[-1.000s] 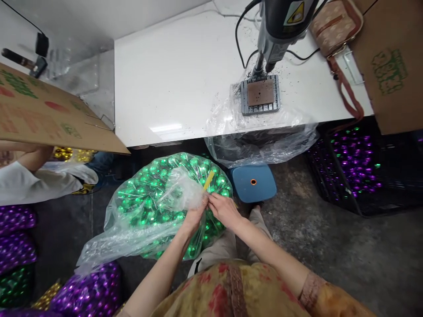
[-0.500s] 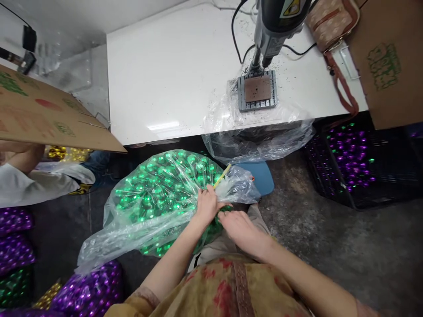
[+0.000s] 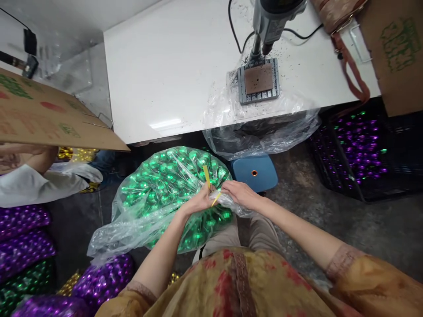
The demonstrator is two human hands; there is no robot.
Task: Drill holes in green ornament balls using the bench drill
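Holding a clear bag of green beads, left of blue stool, near side of white table: left hand, curled closed round neck at yellow tie; right hand, clasping bunched end.

Bright glare streak on white tabletop, dim floor, glinting green beads, wide-angle stretch toward edges

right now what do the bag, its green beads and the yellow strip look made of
Bag: probably thin, clear, glossy plastic film; it wrinkles and is see-through.
Green beads: perhaps metallic-coated plastic, shiny, with bright glints; the core cannot be told.
Yellow strip: flat and thin, maybe plastic or paper; too small to tell.
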